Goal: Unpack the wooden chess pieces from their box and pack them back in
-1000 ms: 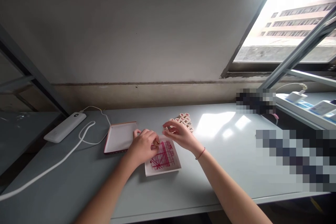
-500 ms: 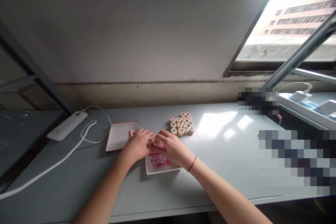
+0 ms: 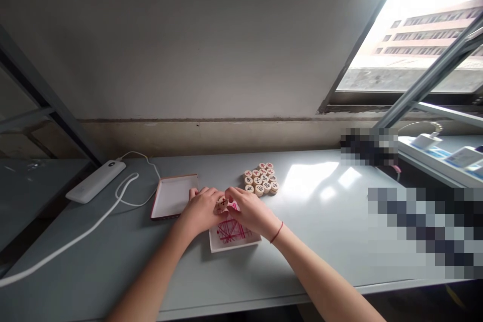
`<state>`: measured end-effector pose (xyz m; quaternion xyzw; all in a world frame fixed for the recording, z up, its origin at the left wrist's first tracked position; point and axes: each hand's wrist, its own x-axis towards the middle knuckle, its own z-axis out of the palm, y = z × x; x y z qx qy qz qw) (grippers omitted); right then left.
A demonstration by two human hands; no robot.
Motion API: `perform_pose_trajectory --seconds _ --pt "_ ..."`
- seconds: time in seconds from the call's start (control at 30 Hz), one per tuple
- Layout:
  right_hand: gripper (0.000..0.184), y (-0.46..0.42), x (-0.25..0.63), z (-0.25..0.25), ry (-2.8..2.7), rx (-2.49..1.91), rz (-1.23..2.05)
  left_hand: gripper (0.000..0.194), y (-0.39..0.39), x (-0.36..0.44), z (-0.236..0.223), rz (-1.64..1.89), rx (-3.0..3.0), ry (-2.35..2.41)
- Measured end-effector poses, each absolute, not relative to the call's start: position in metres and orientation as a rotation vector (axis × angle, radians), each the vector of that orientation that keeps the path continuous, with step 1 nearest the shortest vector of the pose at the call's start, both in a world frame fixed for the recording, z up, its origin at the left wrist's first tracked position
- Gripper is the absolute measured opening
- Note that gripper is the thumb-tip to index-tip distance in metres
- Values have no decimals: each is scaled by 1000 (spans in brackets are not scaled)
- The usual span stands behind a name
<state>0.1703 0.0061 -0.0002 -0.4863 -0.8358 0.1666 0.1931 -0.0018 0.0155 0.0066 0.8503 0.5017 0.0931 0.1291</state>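
Above a shallow white box (image 3: 214, 246) with red line drawings inside, my left hand (image 3: 204, 210) is closed on a round wooden Chinese chess piece (image 3: 223, 203). Its marked face points up. Fingers hide whether a second piece lies beneath it. My right hand (image 3: 249, 210) is just to the right, thumb and forefinger parted at the piece's edge. Whether they touch it is hard to see. Behind the hands, a block of Chinese chess pieces (image 3: 261, 179) stands in close rows, marked in red and black and at least partly stacked.
A second shallow box half (image 3: 171, 195) lies at the left, beside my left hand. Farther left are a white power bank (image 3: 96, 181) and white cables (image 3: 86, 232). The wall (image 3: 211, 138) runs along the desk's back edge. Blurred dark items are at the right.
The two pieces seen side by side between my hands now show as one, in my left hand. My right thumb and forefinger have parted from their pinch and shifted slightly right.
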Motion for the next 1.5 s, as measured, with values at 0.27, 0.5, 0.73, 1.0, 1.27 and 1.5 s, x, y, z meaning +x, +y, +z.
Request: perform_pose_trajectory --seconds 0.27,0.5,0.73,1.0,1.27,1.5 --pt "20 61 224 22 -2001 -1784 266 19 16 4 0 299 2560 1485" --pt "27 108 244 21 -1996 -2189 233 19 17 4 -2 294 2579 1501" --pt "18 122 245 16 -2058 -2242 294 21 19 3 -4 295 2603 1502" --pt "26 86 229 36 -2016 -1951 270 55 20 2 -3 518 2650 1527" --pt "29 18 193 13 -1668 -1213 1148 43 18 9 -1 897 2629 1255" --pt "31 18 193 6 -1622 -1151 1179 35 15 12 -1 792 2575 1171"
